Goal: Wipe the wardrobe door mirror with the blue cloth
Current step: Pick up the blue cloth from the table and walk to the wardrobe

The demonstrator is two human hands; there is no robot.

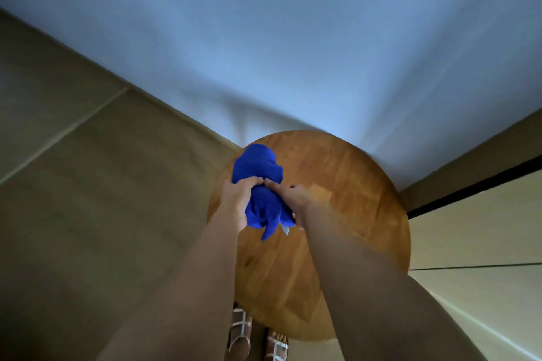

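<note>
A bunched blue cloth (261, 184) hangs over a round wooden table (346, 214), held between both hands. My left hand (236, 199) grips its left side, fingers curled into the fabric. On the right side, my right hand (293, 199) pinches the cloth with fingers closed on it. A small white tag shows at the cloth's lower edge. No wardrobe door mirror is visible in this view.
A pale wall (293, 38) rises behind the table. Beige tiled floor (88, 184) lies to the left, and a dark strip (469, 187) runs along the floor at right. My sandalled feet (255, 337) stand at the table's near edge.
</note>
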